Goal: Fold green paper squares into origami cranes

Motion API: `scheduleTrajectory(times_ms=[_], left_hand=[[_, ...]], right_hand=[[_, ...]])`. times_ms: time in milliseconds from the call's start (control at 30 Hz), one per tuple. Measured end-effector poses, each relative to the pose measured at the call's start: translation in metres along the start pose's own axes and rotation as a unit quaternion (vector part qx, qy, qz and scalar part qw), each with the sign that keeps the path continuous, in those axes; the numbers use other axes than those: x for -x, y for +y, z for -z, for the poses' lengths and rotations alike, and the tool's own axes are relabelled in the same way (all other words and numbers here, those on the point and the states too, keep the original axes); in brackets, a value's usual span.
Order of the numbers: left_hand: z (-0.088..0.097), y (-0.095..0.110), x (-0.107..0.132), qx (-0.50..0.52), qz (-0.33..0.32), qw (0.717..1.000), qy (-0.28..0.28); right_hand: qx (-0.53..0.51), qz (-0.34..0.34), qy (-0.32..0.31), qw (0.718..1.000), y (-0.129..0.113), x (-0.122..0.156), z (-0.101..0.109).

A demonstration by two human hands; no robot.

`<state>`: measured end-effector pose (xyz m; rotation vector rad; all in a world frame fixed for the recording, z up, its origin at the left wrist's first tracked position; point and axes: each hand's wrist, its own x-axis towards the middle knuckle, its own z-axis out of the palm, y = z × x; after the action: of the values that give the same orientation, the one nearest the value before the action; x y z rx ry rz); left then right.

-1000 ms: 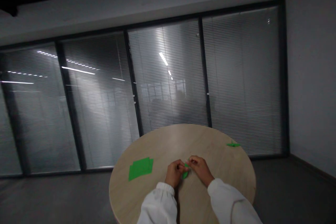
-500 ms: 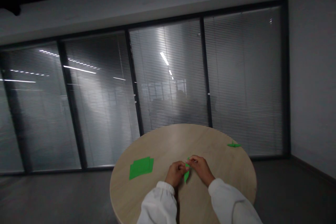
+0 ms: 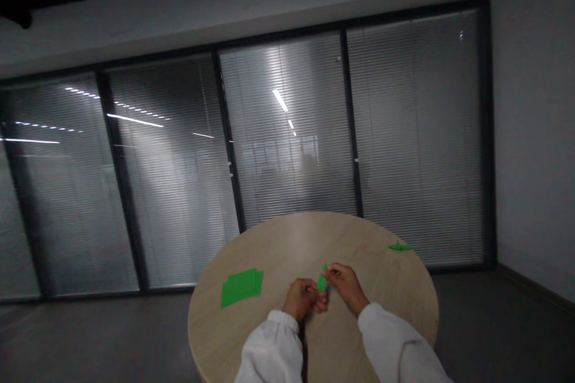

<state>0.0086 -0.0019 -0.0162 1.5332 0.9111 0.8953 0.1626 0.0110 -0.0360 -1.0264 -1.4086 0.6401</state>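
Observation:
A small folded piece of green paper [image 3: 322, 282] is held between my two hands, over the near half of the round table. My left hand [image 3: 303, 298] pinches its lower end, with the fingers curled under it. At its upper right edge, the thumb and fingertips of my right hand [image 3: 345, 284] close on it. The paper's lower part is hidden by my left fingers. To the left lies a small stack of flat green paper sheets [image 3: 242, 285], slightly fanned.
Near the right rim of the light wooden table [image 3: 287, 239] lies a folded green paper shape [image 3: 400, 246] with pointed ends. Behind the table stands a glass partition with blinds [image 3: 287, 179] and dark frames. A pale wall [image 3: 534, 131] rises on the right.
The folded paper has turned: its pointed lower tip no longer shows, and more of it stands above my left fingers. My right hand has shifted slightly to the right.

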Motion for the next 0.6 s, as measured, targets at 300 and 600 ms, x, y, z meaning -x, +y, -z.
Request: scheduleTrajectory(times_ms=[300,600], left_hand=[[0.009,0.004,-0.004,0.031,-0.044,0.997,0.047],[0.016,0.002,-0.004,0.117,-0.015,0.989,0.088]], right_hand=[[0.002,0.045,-0.076,0.996,-0.007,0.005,-0.002],[0.051,0.108,-0.073,0.99,-0.027,0.014,-0.002]])
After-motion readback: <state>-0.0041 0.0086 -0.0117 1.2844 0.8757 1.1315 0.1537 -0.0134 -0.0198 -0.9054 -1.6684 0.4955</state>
